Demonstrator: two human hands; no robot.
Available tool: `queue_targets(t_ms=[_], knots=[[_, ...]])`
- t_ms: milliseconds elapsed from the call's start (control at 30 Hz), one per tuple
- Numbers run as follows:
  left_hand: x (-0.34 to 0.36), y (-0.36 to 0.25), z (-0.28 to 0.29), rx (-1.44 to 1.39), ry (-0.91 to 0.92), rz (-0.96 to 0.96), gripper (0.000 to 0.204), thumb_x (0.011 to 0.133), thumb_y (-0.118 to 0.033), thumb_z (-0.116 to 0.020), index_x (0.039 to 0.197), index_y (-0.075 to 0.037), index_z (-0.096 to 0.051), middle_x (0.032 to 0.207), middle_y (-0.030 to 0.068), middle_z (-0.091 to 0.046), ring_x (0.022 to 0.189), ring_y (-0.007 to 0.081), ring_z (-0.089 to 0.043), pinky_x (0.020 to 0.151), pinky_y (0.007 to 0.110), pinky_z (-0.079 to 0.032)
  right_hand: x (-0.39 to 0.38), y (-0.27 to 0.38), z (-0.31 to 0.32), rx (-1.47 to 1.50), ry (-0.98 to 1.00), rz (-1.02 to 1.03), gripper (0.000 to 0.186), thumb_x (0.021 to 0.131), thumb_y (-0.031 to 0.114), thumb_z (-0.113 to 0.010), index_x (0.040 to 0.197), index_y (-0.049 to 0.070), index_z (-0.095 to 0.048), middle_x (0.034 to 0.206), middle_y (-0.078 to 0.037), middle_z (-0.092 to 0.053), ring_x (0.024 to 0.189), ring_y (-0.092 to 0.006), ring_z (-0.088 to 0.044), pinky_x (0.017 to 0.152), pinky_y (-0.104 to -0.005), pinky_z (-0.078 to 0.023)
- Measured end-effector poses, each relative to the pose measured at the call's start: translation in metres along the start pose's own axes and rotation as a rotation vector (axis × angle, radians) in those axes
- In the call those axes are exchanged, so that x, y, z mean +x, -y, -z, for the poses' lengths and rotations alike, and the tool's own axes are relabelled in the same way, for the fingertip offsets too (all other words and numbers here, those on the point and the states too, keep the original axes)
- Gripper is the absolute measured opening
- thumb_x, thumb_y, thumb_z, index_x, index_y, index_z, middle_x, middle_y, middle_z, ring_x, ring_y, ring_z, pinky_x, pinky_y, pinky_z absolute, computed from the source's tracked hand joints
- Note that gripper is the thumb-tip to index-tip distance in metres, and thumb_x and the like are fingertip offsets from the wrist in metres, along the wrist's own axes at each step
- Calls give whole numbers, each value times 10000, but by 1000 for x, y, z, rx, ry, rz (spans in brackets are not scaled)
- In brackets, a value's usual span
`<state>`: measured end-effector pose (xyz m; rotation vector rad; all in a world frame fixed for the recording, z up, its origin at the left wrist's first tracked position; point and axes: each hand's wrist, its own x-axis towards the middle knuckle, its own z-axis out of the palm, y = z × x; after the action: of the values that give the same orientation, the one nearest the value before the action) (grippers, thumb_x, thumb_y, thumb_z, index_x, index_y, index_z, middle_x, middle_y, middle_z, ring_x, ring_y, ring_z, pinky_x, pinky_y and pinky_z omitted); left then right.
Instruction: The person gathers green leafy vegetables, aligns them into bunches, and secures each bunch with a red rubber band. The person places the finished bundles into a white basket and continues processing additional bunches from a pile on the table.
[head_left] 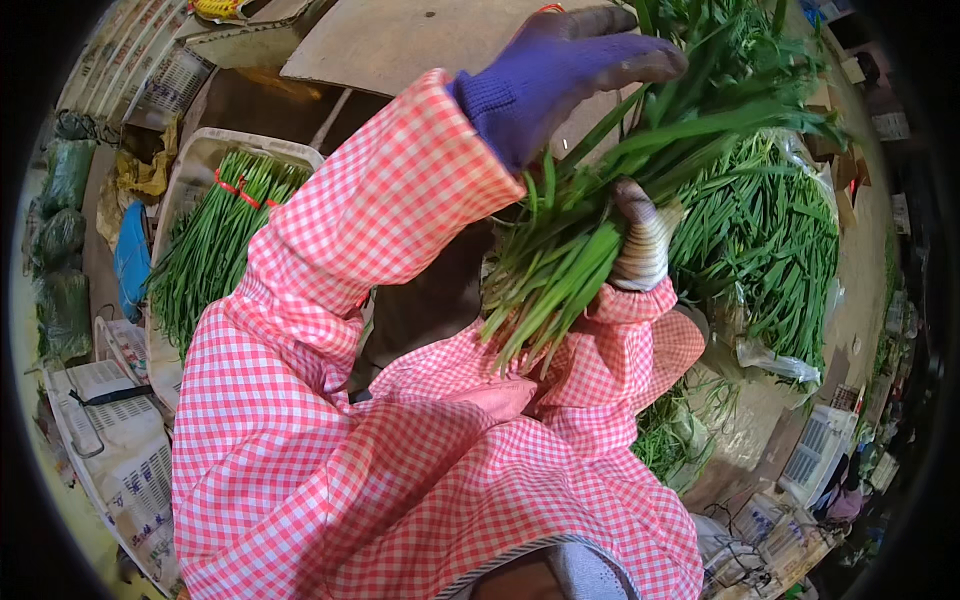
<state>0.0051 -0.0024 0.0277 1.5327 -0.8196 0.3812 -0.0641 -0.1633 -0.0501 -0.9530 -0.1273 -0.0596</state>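
Observation:
A thick bunch of garlic chives (575, 262) spreads across my front, its pale cut ends low and its leafy tips fanning up to the far right. My right hand (640, 238), in a striped whitish glove with dark fingertips, is closed around its lower part. Above and to the left, my left hand (570, 75) wears a purple glove with worn, dark fingers. Its fingers stretch out toward the leaves, with nothing gripped in them. The leaves cover part of my right hand's fingers.
On the left, a whitish crate (165, 345) holds chives tied with a red band (240, 190). A large pile of loose chives (765, 250) lies on plastic at the right. Ahead is a flat board (390, 50). Cut scraps (672, 437) lie by my right side, and more crates (135, 470) stand lower left.

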Motion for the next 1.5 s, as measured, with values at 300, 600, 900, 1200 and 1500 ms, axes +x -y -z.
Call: queue_targets(t_ms=[300,600,900,1200,1500], knots=[[-101,-64,47,-398,-496,328,399,836,-143,-548,1171,60,-469,1135,186,-548,1036,237,-555,917,334,-431,-4,0,49,167,-133,-86,466,689,128,-648,1110,6,-492,942,-101,-599,840,-237,-603,780,-391,-518],[-124,80,-48,-761,54,999,603,896,-464,-425,1213,49,-446,1121,150,-566,992,217,-546,896,316,-411,27,7,12,160,-51,-26,522,730,318,-681,1110,7,-506,958,-105,-601,846,-237,-595,794,-372,-499],[-202,164,-93,-1631,-581,1189,567,884,-509,-414,1254,-83,-456,1201,110,-524,1027,235,-531,885,353,-439,66,-55,103,-1167,-22,-17,546,867,420,-522,1158,-42,-518,770,-113,-584,685,-126,-509,648,-259,-431],[-194,109,-76,-1516,-860,1002,589,876,-542,-395,1257,-95,-453,1195,114,-530,1001,264,-549,869,380,-455,-13,-64,119,-633,-242,-391,625,863,492,-499,1226,-17,-470,735,14,-551,591,-35,-462,477,-175,-357],[-211,74,-64,-1251,-473,1009,553,862,-452,-487,1181,0,-476,1051,134,-596,893,218,-611,781,352,-517,-40,-52,69,-798,-46,-476,719,715,390,-681,1268,10,-422,971,-128,-623,797,-130,-587,722,-247,-470]])
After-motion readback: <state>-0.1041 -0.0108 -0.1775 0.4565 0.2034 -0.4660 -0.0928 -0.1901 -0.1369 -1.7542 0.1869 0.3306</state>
